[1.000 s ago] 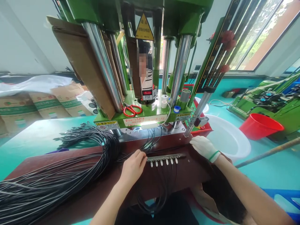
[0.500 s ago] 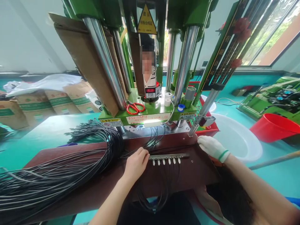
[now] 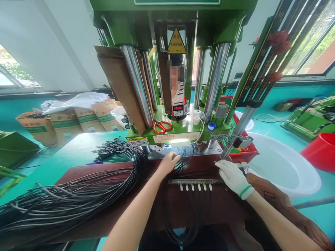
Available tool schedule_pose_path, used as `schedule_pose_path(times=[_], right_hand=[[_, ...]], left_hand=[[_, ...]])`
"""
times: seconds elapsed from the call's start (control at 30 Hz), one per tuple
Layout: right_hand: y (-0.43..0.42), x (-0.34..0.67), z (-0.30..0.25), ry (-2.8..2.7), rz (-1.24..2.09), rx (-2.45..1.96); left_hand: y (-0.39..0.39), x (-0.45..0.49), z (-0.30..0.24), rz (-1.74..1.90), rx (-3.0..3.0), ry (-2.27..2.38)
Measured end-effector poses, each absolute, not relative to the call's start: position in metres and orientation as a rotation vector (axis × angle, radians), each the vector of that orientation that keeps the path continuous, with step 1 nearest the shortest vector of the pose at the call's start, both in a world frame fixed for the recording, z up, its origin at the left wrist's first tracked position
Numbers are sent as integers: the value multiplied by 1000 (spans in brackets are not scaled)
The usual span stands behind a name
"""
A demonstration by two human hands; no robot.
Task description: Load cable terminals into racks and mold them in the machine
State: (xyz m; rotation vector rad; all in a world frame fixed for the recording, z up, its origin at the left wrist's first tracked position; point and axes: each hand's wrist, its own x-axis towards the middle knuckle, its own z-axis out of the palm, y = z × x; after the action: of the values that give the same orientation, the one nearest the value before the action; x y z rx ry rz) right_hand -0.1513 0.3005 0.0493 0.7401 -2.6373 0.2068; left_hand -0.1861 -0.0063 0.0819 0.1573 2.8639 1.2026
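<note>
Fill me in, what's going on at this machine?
A person is working at a green vertical moulding press. Their bare left hand is on thin black cables at the press's front edge, and a large bundle of black cables lies to its left. Their right hand, in a white glove with a green band, sits just beyond the right end of a metal bar carrying a row of small fittings.

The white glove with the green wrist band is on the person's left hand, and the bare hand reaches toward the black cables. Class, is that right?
Not quite: the head view shows the white glove on the right hand, not the left. The rest stands: the bare left hand reaches toward the black cables.
</note>
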Motion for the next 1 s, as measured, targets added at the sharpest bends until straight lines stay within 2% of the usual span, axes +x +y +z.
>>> schedule_pose_path(times=[0.4,1.0], right_hand=[[299,-148,55,-2612,183,747],[300,-151,51,-2622,117,764]], left_hand=[[7,-180,73,839,116,2982],[5,-179,70,824,206,3008]])
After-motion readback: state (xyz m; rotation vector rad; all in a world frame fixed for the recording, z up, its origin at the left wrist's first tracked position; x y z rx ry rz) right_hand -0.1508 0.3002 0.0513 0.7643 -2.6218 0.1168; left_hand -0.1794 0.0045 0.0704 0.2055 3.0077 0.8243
